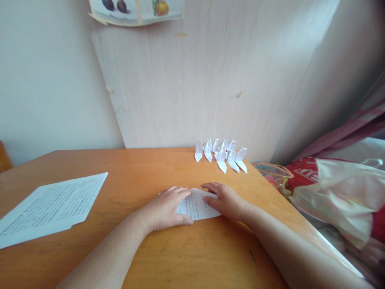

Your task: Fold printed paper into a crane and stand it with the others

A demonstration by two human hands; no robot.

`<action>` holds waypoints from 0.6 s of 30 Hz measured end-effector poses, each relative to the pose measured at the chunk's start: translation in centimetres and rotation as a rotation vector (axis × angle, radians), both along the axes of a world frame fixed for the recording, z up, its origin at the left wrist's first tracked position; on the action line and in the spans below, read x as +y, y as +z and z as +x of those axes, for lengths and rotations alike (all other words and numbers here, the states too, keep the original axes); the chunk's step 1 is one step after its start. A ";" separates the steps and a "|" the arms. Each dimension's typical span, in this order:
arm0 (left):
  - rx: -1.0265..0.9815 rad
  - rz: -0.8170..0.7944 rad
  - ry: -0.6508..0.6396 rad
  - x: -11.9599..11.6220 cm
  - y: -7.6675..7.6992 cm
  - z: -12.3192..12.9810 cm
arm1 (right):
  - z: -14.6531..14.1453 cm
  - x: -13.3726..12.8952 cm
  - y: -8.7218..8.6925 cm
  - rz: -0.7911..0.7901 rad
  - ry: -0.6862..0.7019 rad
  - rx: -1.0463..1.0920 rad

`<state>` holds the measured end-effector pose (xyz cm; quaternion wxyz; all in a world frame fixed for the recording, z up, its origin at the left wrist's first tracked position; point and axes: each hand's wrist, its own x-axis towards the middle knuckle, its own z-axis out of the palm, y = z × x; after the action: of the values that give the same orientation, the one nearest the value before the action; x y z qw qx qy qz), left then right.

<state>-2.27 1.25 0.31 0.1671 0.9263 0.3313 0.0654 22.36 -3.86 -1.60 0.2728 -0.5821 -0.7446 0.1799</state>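
A small printed sheet of paper [197, 206] is on the wooden table in front of me, its upper edge bowed upward. My left hand [171, 208] grips its left end, fingers along the far edge and thumb at the near edge. At the opposite end my right hand [227, 200] holds the paper, with a thumb over the print and the other fingers bent beyond it. Both palms hide the sheet's outer ends, so I cannot tell how it is folded there. Several folded paper cranes [221, 156] made of printed paper stand together farther back on the right.
A stack of printed sheets [54, 206] lies at the left of the wooden table [180, 257]. Behind the table rises a pale panel [192, 88] with a fruit picture [144, 12] on it. Bags [339, 192] crowd the space beyond the right edge.
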 end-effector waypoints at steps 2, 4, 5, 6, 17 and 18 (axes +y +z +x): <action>-0.020 0.044 -0.011 -0.1 -0.2 0.1 | -0.3 0.0 -0.2 -0.038 -0.036 0.127; -0.049 0.116 -0.024 -0.1 -0.2 0.2 | -0.5 0.0 -0.2 -0.122 -0.090 0.282; -0.068 0.158 -0.033 -0.2 -0.2 0.3 | -0.6 0.0 0.0 -0.166 -0.118 0.371; -0.090 0.200 -0.042 -0.3 -0.1 0.4 | -0.6 0.0 0.1 -0.201 -0.148 0.464; -0.264 0.438 -0.041 -0.9 1.0 1.0 | 0.0 0.5 0.7 -0.315 -0.256 1.041; -0.272 0.449 -0.035 -1.0 1.0 1.1 | -0.1 0.5 0.7 -0.323 -0.251 1.058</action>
<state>-1.19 0.27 1.26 0.0015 0.9285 0.2666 0.2585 22.28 -3.41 -0.87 0.5356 -0.5311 -0.3945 0.5248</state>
